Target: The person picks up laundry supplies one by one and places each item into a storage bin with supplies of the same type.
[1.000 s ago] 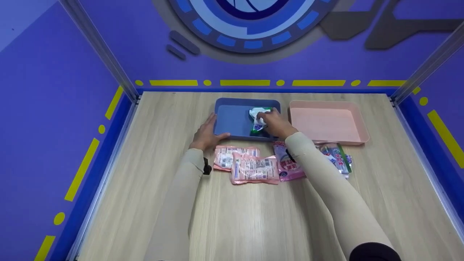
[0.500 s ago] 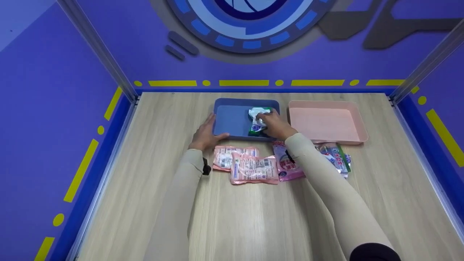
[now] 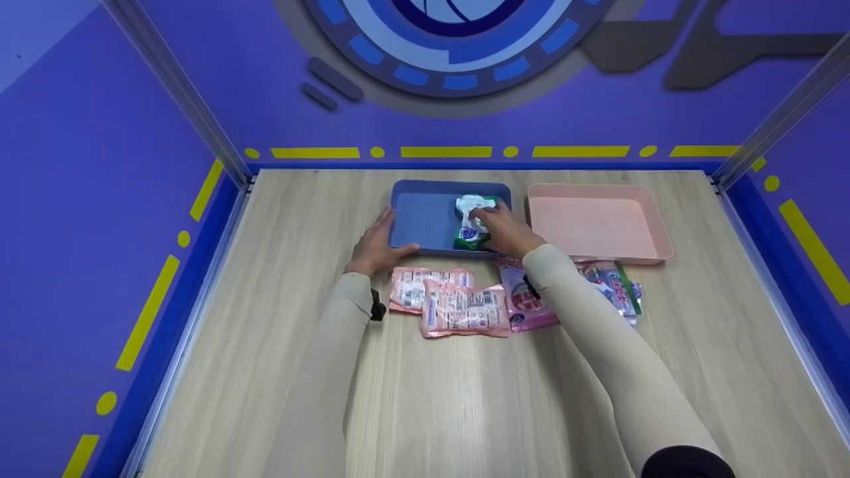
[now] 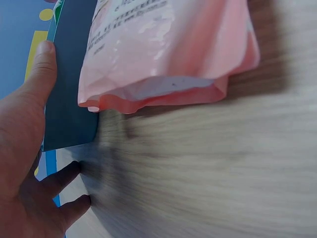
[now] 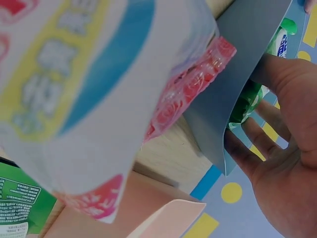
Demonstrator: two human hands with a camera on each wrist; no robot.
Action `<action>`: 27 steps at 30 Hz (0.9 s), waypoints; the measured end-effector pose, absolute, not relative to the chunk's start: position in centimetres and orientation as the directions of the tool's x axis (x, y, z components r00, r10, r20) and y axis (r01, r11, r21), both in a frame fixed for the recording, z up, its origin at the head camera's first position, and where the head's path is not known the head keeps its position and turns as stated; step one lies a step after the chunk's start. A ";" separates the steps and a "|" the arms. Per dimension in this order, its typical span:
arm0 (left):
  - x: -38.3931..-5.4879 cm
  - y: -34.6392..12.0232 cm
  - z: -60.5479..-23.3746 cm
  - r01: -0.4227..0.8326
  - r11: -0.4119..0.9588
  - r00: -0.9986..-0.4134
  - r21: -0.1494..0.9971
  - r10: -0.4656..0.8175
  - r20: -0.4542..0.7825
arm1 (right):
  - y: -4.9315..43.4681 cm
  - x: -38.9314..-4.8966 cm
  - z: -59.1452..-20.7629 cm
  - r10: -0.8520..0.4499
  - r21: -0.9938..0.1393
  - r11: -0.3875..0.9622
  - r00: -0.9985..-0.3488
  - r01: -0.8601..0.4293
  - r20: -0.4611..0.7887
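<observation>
In the head view, the right hand (image 3: 508, 229) reaches into the right half of a blue tray (image 3: 422, 219) and holds a green-and-white packet (image 3: 470, 234) low inside it. Its fingers curl around the packet in the right wrist view, partly hidden by the tray wall (image 5: 208, 106). At the tray's front left corner the left hand (image 3: 377, 249) rests with thumb and fingers spread, the thumb (image 4: 42, 69) lying along the front wall. Just in front of this hand lie two pink packets (image 3: 465, 310), one overlapping the other, printed with small text.
A pink tray (image 3: 601, 222) stands right of the blue one. Beneath the right forearm are a purple-pink packet (image 3: 528, 305) and several colourful packets (image 3: 617, 285). Purple panels (image 3: 80, 219) border the wooden table (image 3: 412, 405) at the back and sides.
The lower end of the green-and-white packet has spread flatter inside the blue tray. Both hands have stayed nearly in place.
</observation>
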State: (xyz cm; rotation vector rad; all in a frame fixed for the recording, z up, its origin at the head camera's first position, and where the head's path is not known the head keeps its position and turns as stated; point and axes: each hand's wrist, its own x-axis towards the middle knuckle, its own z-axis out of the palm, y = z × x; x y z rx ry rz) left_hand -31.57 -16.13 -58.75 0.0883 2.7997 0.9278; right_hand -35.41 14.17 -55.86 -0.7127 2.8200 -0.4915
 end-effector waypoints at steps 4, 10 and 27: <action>-31.6 -16.2 -58.8 0.007 0.803 -0.980 0.596 0.124 -0.156 | 14.2 -35.3 -55.8 -0.465 -0.381 0.840 -0.874 -0.386 -0.141; -31.5 -16.2 -58.8 0.018 0.801 -0.981 0.598 0.129 -0.143 | 14.4 -35.3 -55.8 -0.458 -0.373 0.850 -0.871 -0.372 -0.175; -31.5 -16.2 -58.8 0.009 0.804 -0.983 0.595 0.117 -0.144 | 14.7 -35.0 -55.5 -0.494 -0.350 0.841 -0.849 -0.412 -0.187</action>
